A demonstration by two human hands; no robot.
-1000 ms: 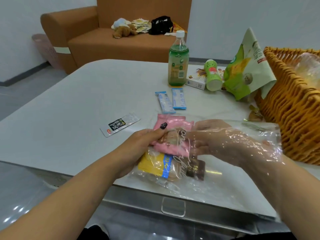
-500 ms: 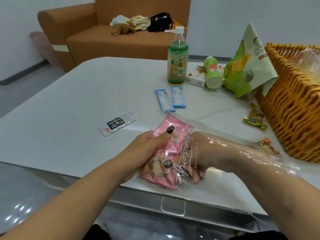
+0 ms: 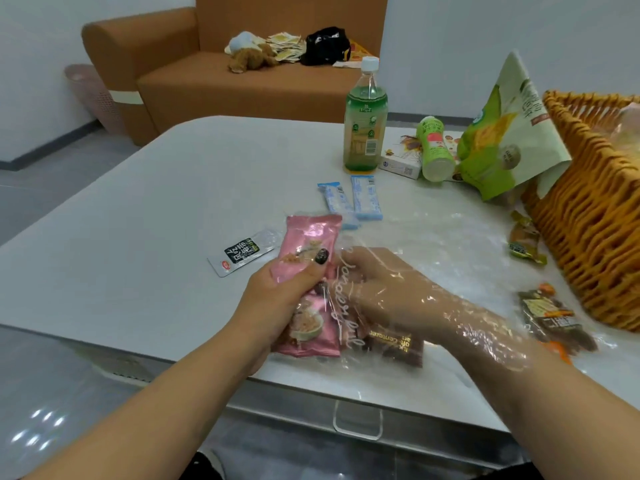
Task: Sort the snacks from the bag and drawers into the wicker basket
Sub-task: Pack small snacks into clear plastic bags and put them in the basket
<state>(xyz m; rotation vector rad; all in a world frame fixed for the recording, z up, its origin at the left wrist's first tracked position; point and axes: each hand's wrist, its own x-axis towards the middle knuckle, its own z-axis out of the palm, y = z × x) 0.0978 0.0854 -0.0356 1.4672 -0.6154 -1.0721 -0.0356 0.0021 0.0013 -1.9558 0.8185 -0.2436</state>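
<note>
My left hand grips two pink snack packets near the table's front edge, thumb across the upper one. My right hand is inside the clear plastic bag, fingers bent against the pink packets' right edge. Through the film I cannot tell whether it grips them. A brown packet lies in the bag under that hand. Another dark snack pack lies at the bag's right end. The wicker basket stands at the table's right side with something pale inside.
On the white table lie a black-and-white sachet, two blue sachets and small wrapped candies. Farther back stand a green bottle, a tipped small bottle, a white box and a green pouch. A drawer handle is below.
My left hand has drawn the pink packets further out of the bag and turned them upright. The yellow-and-blue packet is no longer seen; a brown packet now shows under my right hand.
</note>
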